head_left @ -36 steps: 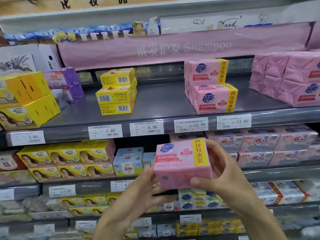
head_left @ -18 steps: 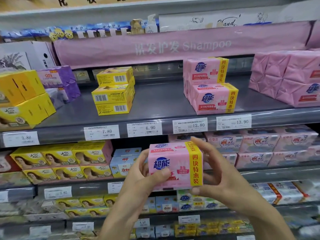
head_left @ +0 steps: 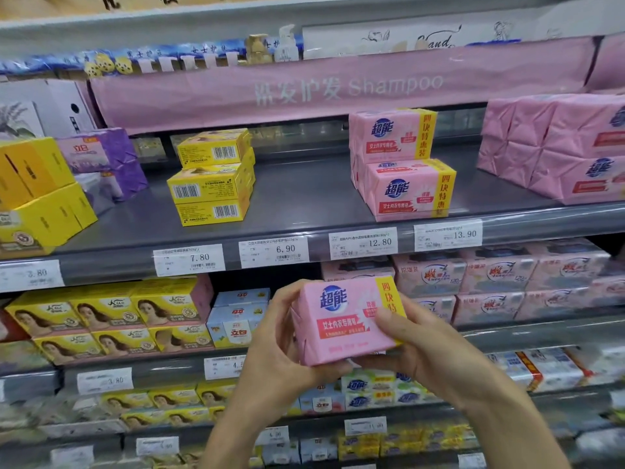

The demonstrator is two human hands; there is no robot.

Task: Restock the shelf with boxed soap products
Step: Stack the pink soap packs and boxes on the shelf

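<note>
Two hands, the left hand (head_left: pixel 275 346) and right hand (head_left: pixel 417 350), wrap curled fingers around one pink soap pack (head_left: pixel 341 321). Above the grip, two matching packs (head_left: pixel 402 164) sit on the shelf (head_left: pixel 304 204).

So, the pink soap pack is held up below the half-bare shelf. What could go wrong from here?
The pink soap pack sits below the shelf edge; raised straight up, it may catch the 12.80 price tag.
The matching stack is staggered, its upper pack set back; a nudge while placing could shift it.
The left grip and right grip pinch a glossy wrapper at its ends, so it might slip.
</note>
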